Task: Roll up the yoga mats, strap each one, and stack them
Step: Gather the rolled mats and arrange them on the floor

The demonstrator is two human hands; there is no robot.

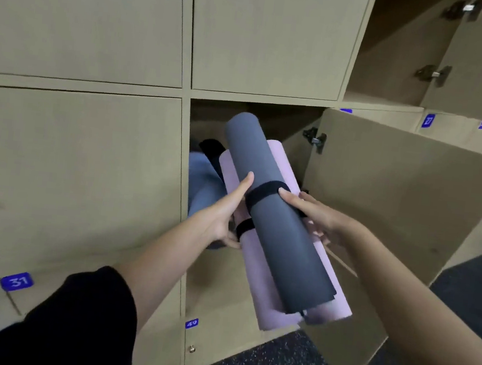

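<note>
At the open locker point(293, 158), you hold the strapped rolls half inside.
Your left hand point(224, 213) grips the pink mats point(273, 312) from below; your right hand point(311, 211) clamps the grey mat point(275, 240) at its black strap point(265, 191). The rolls look light, soft and a little slippery on each other, so hold them from below, near the straps.

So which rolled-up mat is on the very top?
The dark grey mat. It lies on top of the two pink mats, with a black strap round its middle; the blue mat sits lower, inside the locker.
</note>
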